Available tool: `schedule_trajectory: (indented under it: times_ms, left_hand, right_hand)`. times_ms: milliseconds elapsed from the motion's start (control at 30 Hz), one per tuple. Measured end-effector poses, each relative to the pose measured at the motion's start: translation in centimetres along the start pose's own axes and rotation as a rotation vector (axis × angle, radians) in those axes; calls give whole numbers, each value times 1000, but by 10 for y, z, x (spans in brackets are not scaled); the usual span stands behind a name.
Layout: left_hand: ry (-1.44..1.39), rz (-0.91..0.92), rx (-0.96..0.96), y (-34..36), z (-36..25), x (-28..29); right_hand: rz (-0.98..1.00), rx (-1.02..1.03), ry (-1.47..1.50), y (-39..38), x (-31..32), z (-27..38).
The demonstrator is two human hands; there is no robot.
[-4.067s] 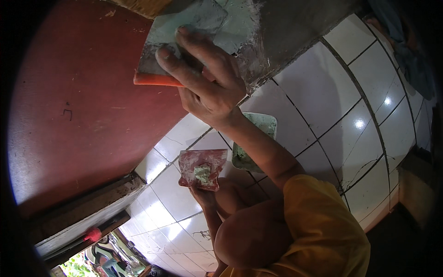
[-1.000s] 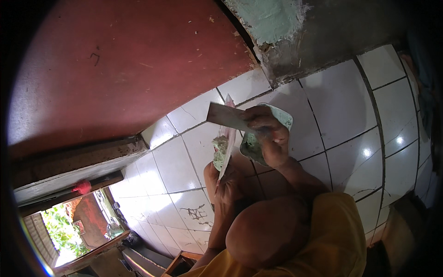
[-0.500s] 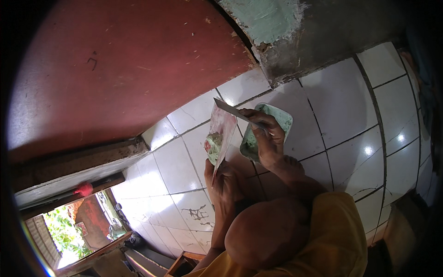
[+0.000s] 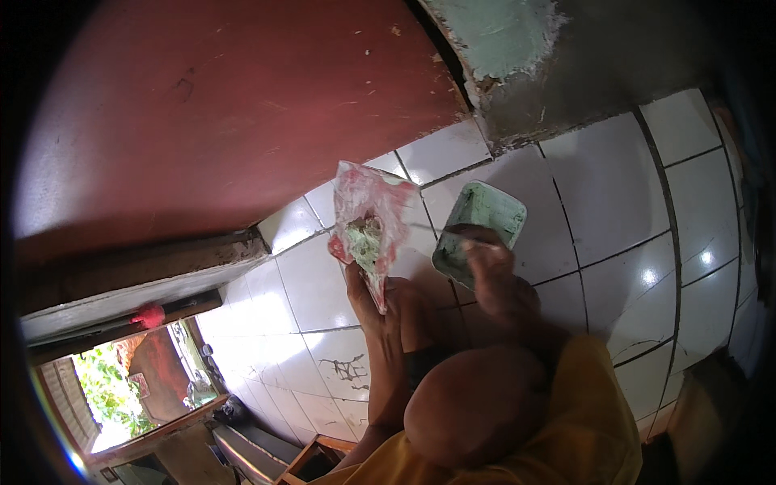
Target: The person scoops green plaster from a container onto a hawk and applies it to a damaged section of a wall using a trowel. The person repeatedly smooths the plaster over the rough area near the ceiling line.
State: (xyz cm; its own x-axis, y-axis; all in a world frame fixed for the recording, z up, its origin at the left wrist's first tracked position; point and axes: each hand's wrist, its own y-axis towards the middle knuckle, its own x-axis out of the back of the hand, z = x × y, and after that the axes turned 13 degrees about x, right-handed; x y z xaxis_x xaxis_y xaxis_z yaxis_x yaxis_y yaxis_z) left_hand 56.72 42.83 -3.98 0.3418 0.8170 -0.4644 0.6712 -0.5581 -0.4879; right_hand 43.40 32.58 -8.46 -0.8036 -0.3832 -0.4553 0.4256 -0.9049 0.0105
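Observation:
My left hand (image 4: pixel 368 301) grips the lower, narrow end of a thin whitish sheet (image 4: pixel 364 182) with red smears. A lump of pale green paste (image 4: pixel 365 244) lies on the sheet's face, which is turned up toward me. My right hand (image 4: pixel 495 273), somewhat blurred, is closed on a narrow flat metal blade (image 4: pixel 424 229) that points left toward the sheet. Below and beyond this hand, a pale green rectangular tub (image 4: pixel 517 212) smeared with green paste sits on the tiles. The right hand covers part of its near side.
White floor tiles (image 4: pixel 606 194) with dark joints lie around the tub. A scuffed red panel (image 4: pixel 242 105) rises at upper left, and a grey wall with peeling green paint (image 4: pixel 501 36) stands beyond. At lower left are a bright opening (image 4: pixel 121 396) and a wooden frame (image 4: pixel 311 461).
My left hand has turned the sheet from nearly edge-on to face up, showing the paste. The right hand has drawn the blade back from the sheet's far edge, lower and nearer to me.

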Motion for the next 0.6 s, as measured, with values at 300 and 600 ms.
schedule_trajectory:
  times_ms: [300,600]
  left_hand:
    - [356,112,153,10,-29,14]
    - [-128,191,447,10,-20,28]
  right_hand:
    - [113,199,-186,78,61,30]
    - [169,218,152,79,47,15]
